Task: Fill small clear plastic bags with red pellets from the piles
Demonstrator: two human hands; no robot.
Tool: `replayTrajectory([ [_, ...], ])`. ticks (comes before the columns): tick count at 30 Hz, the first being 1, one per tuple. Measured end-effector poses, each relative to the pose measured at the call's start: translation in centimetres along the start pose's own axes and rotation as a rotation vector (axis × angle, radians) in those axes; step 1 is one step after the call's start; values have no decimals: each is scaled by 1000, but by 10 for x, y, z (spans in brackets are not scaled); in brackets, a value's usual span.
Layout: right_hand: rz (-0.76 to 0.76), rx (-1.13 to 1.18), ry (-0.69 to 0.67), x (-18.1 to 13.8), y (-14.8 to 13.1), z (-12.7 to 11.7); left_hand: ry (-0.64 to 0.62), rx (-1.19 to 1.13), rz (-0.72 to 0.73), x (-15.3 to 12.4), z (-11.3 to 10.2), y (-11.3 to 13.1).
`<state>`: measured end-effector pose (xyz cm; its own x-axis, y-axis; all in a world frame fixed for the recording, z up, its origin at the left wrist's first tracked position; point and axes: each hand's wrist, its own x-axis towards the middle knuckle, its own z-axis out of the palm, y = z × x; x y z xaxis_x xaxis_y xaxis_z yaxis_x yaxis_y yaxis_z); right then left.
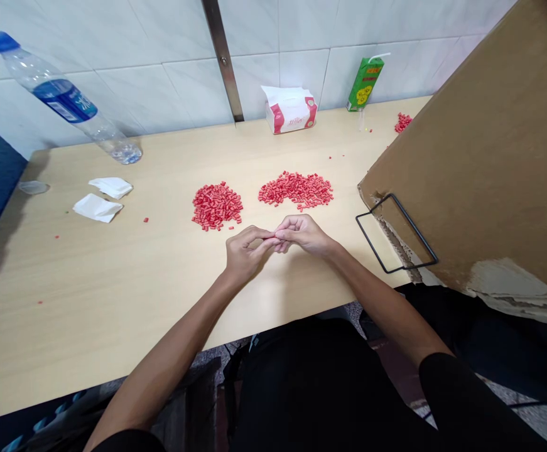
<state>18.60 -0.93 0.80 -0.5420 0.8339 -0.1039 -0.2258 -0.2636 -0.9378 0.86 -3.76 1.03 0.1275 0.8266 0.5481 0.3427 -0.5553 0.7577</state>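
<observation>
The left hand point(247, 254) and right hand point(304, 233) are half curled, fingertips meeting in a narrow pinch around what looks like a tiny red pellet point(269, 238). Just ahead on the pale wood-grain surface point(113, 282), the left pile of red pellets point(216, 206) sits beside the right pile point(296, 190), both near the hands.
</observation>
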Motion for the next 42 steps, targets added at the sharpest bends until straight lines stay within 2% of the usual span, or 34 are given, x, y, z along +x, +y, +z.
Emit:
replayTrajectory([
  [26,-11,63,-21,0,3,-2,-72,-146,-104,3,-4,1],
  [42,-9,85,-26,1,5,0,-68,-241,-247,4,-3,-1],
])
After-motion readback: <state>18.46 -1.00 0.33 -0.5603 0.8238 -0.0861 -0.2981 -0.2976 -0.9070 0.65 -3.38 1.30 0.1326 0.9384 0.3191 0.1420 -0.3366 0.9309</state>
